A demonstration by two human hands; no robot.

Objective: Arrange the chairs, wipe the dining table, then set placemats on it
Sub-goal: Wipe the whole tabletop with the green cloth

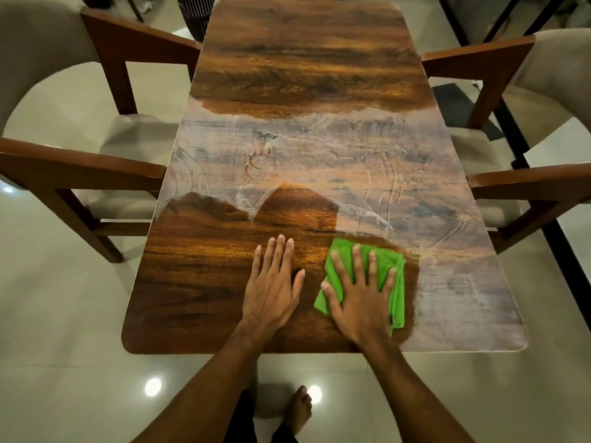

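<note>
A long wooden dining table [198,282] stretches away from me, with a wide whitish, streaky band across its middle and right side. A folded green cloth [395,276] lies near the table's front edge, right of centre. My right hand [361,298] presses flat on the cloth with its fingers spread. My left hand [271,282] rests flat on the bare wood just left of the cloth, holding nothing. One wooden armchair with a pale cushion [96,161] stands at the table's left side, and another armchair [524,180] at its right side. No placemats are in view.
The glossy tiled floor [64,346] surrounds the table and reflects ceiling lights. My bare foot [299,409] is under the table's near edge. A dark basket [195,14] stands beyond the table's far left corner. A dark mat [460,107] lies on the floor at right.
</note>
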